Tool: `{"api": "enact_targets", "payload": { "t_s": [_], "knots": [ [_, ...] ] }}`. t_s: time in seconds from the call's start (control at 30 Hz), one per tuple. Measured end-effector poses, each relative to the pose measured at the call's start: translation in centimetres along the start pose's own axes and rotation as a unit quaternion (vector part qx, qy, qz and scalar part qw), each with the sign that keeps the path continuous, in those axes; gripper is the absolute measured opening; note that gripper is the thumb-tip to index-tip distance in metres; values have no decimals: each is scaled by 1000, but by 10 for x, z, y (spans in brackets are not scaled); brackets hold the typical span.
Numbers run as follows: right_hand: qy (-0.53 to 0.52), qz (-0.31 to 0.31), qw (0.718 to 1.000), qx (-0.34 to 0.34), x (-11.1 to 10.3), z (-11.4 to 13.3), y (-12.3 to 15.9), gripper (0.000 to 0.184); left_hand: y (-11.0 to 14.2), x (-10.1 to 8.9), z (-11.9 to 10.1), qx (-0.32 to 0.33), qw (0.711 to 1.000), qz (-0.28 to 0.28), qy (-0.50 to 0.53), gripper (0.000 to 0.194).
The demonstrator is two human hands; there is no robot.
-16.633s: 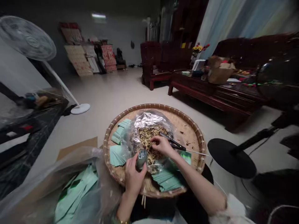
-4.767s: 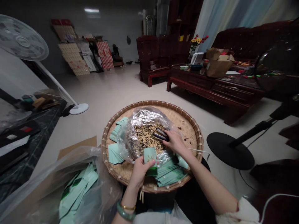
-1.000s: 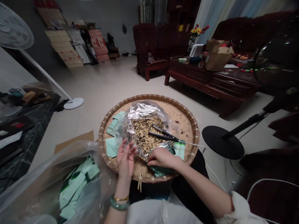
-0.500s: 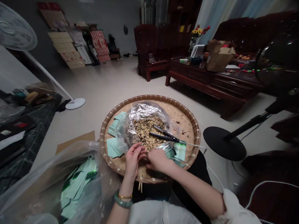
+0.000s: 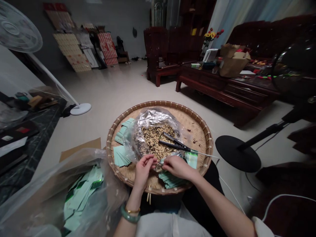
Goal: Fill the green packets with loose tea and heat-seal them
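Note:
A round woven basket tray (image 5: 207, 140) rests on my lap. In it lies a crinkled clear plastic bag (image 5: 150, 120) holding dried brown leaf bits (image 5: 153, 141), with a black tong-like tool (image 5: 174, 143) lying across them. Pale-green packets are stacked at the tray's left (image 5: 121, 157), far left (image 5: 126, 124) and near edge (image 5: 172, 180). My left hand (image 5: 143, 168) and my right hand (image 5: 178, 167) meet at the bag's near rim. Both pinch a thin green packet (image 5: 160, 161), seen edge-on between their fingertips.
A big clear bag of green packets (image 5: 81, 197) sits at lower left, beside a cardboard sheet (image 5: 81, 149). A white standing fan (image 5: 17, 29) is at left and a black fan base (image 5: 238, 158) at right. A dark wooden table (image 5: 222, 89) stands behind, a dark counter (image 5: 24, 141) far left.
My right hand drew a packet from the near stack. My left hand, open a second ago, closed in on it, and both hands now pinch it a little higher by the bag's rim.

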State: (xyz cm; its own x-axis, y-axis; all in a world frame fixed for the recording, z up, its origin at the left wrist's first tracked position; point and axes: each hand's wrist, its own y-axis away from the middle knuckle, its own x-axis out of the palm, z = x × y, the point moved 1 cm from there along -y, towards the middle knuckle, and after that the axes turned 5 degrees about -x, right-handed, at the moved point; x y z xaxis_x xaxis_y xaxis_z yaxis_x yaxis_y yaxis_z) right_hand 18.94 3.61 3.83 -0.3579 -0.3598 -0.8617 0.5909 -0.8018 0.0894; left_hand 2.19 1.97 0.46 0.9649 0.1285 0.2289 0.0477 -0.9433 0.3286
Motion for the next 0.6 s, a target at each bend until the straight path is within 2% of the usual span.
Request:
{"api": "enact_targets", "payload": {
  "t_s": [0.1, 0.2, 0.43, 0.6],
  "knots": [
    [-73, -52, 996, -9, -6, -7, 7, 20, 4, 6, 1, 30, 992, 73, -104, 28],
    [-129, -58, 990, -16, -7, -10, 11, 17, 7, 9, 1, 66, 971, 124, -195, 25],
    [-163, 40, 983, -70, -3, -18, 17, 12, 7, 7, 2, 97, 955, 109, -259, 20],
    [-130, 70, 986, -83, 0, -26, 18, 21, 5, 7, 4, 85, 960, 108, -244, 20]
  ]
}}
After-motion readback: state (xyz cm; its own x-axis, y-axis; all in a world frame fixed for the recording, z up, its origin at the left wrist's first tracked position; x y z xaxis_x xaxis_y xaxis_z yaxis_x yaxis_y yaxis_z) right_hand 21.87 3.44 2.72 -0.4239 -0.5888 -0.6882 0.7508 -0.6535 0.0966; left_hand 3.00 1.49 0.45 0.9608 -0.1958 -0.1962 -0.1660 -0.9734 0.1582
